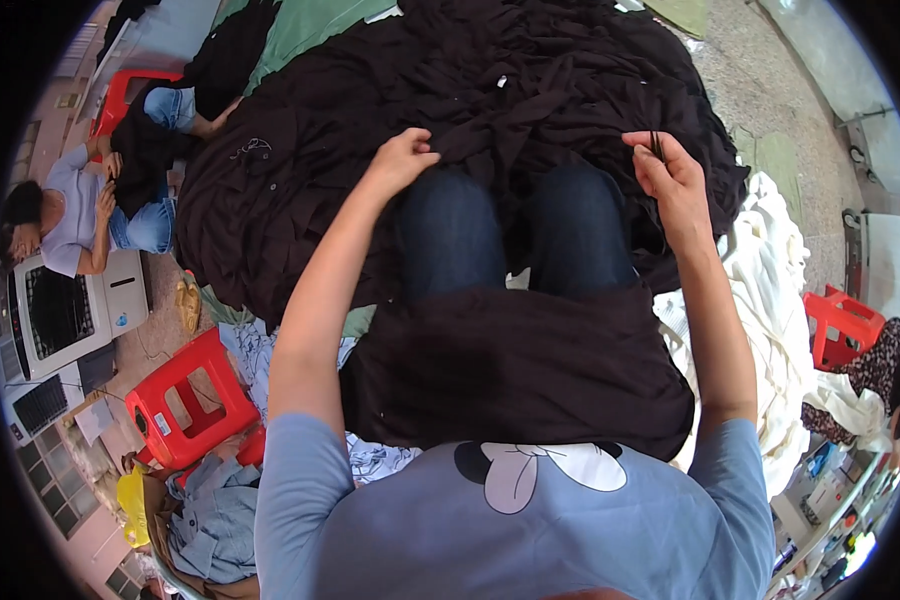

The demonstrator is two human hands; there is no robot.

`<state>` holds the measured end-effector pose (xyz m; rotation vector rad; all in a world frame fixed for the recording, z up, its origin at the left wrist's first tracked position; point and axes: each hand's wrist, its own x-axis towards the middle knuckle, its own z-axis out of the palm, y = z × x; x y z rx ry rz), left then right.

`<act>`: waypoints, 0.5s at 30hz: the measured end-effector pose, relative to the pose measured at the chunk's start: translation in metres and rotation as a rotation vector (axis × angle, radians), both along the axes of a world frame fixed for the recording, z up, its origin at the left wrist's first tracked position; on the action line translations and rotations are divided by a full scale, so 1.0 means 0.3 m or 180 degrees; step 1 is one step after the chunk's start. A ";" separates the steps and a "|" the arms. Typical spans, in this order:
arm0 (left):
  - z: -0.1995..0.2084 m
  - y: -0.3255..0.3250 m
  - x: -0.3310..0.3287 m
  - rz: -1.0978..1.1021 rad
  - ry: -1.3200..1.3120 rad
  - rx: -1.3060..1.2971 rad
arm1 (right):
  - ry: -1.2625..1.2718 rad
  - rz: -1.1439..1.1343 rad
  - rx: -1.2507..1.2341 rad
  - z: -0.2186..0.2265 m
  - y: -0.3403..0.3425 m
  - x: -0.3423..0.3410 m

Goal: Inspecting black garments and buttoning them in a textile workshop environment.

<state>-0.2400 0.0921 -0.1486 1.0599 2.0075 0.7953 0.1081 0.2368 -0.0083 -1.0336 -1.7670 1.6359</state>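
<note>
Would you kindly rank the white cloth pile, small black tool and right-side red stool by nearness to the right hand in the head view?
1. Small black tool, in the right hand.
2. White cloth pile, lower right.
3. Red stool, far right.

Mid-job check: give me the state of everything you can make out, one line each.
Left grip: fingers loosely curled, nothing visibly held.
Right grip: closed on the slim dark tool.
Slim dark tool: tips forward; too small to tell open or closed.
Large dark cloth: spread, rumpled.
Dark lap cloth: draped.
White cloth: heaped, creased.
Blue clothing: crumpled.
</note>
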 end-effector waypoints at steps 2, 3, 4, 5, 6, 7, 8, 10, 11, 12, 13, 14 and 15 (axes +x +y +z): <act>-0.175 0.048 0.011 -0.0057 0.0796 -0.0208 | 0.0124 0.0193 0.0242 0.090 -0.090 -0.087; -0.235 0.080 0.037 -0.0194 0.1317 -0.0236 | 0.0304 0.0336 0.0470 0.097 -0.118 -0.110; -0.287 0.102 0.058 -0.0231 0.1264 -0.0608 | 0.0323 0.0464 0.0314 0.087 -0.140 -0.123; -0.327 0.109 0.048 -0.0404 0.0868 -0.0800 | 0.0218 0.0531 0.0508 0.055 -0.164 -0.145; -0.347 0.119 0.033 -0.0555 0.0474 -0.0987 | 0.0144 0.0588 0.0174 0.016 -0.183 -0.155; -0.361 0.129 0.012 -0.0466 -0.0079 -0.0814 | -0.0197 0.0691 0.0862 0.004 -0.190 -0.165; -0.322 0.163 0.048 -0.0269 -0.0406 -0.0294 | 0.0070 0.0772 0.0943 -0.010 -0.183 -0.151; -0.177 0.206 0.070 -0.0064 -0.0827 0.0470 | 0.0086 0.0711 0.0471 0.014 -0.164 -0.144; -0.087 0.225 0.095 0.0230 -0.0590 0.0774 | 0.0147 0.0443 0.0097 0.019 -0.152 -0.151; -0.066 0.202 0.020 -0.0222 -0.0508 0.1047 | 0.0307 0.0311 0.0036 0.025 -0.146 -0.179; 0.137 0.232 0.091 0.0079 -0.1495 0.1044 | 0.0277 0.0094 0.0167 0.009 -0.115 -0.177; 0.321 0.223 0.128 0.0313 -0.1746 0.1041 | 0.0280 0.0049 0.0338 0.004 -0.093 -0.190; 0.465 0.200 0.163 0.0638 -0.1944 0.1500 | 0.0298 0.0023 0.0507 0.006 -0.079 -0.208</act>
